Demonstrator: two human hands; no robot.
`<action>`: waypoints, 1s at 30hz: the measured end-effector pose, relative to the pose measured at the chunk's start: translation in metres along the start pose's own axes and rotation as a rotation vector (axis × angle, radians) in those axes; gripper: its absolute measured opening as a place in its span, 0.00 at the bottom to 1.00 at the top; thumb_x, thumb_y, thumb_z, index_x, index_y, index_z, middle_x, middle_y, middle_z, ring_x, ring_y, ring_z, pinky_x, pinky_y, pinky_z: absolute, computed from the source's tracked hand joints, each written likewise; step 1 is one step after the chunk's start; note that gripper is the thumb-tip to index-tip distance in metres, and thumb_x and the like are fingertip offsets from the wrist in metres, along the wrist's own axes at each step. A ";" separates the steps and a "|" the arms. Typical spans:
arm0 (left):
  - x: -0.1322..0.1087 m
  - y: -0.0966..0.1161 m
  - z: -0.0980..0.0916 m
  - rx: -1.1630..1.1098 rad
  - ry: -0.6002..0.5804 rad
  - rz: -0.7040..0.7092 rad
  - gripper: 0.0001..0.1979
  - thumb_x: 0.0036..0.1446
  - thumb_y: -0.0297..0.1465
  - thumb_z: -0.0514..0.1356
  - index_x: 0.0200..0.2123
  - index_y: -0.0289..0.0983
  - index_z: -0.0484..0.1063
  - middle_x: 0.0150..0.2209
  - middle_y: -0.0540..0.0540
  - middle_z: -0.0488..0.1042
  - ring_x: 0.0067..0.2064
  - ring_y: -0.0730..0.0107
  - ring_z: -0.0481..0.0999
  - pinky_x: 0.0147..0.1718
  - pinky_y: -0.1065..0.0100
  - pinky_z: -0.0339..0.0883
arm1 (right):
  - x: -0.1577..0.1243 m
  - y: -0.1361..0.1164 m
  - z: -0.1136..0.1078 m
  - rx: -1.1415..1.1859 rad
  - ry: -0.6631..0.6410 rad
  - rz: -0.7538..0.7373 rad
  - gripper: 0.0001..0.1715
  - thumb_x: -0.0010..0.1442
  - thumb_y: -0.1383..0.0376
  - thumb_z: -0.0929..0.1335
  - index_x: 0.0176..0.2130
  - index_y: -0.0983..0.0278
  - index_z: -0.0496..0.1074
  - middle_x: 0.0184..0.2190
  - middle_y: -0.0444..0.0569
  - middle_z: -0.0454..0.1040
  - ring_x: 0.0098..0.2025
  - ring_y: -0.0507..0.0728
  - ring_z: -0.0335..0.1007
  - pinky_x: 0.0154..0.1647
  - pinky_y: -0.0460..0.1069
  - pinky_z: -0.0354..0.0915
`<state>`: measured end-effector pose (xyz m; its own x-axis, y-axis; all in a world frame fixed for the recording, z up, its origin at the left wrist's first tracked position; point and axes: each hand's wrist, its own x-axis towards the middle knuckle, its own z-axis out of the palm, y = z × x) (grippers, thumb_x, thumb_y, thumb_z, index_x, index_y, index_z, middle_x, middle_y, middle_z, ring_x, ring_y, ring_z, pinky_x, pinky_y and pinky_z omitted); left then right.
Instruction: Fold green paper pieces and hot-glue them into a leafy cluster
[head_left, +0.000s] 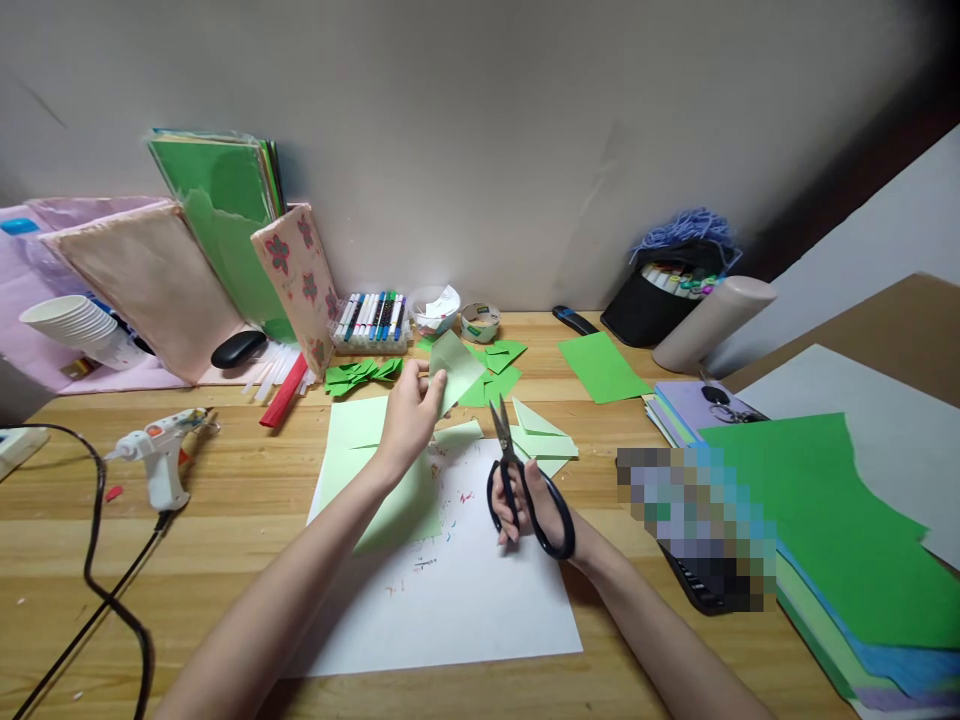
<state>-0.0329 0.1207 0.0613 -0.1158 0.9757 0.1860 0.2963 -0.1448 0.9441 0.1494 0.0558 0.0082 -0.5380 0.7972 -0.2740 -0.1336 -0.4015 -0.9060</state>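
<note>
My left hand (409, 415) pinches a small pale green piece of paper (459, 368) between thumb and fingers, above the desk. In my right hand (534, 505) is a pair of black-handled scissors (506, 440), its blades pointing up and away from me, nearly together, apart from the paper. Below lies a white sheet (480, 610) with coloured marks. A larger pale green sheet (352, 430) with a slit rests partly on it, beneath my left forearm. Cut pale green pieces (541, 440) lie beyond the scissors, and bright green pieces (499, 385) are scattered farther back.
On the left are a glue gun (161, 455) with its cable and a red roll (283, 392). A marker box (371, 322), a tape roll (480, 322) and a box cutter (574, 320) stand or lie along the wall. Coloured paper (825, 520) is stacked at right.
</note>
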 end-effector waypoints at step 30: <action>-0.021 0.015 0.001 0.033 -0.262 -0.230 0.12 0.44 0.38 0.60 0.21 0.34 0.69 0.19 0.52 0.67 0.23 0.75 0.66 0.23 0.73 0.59 | -0.003 0.008 0.014 0.015 -0.036 0.066 0.39 0.44 0.31 0.54 0.31 0.63 0.59 0.16 0.35 0.56 0.14 0.45 0.55 0.20 0.46 0.66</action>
<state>-0.0254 0.0978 0.0711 0.0627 0.9919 -0.1104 0.3215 0.0847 0.9431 0.1386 0.0435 0.0065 -0.5759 0.7521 -0.3204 -0.1092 -0.4592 -0.8816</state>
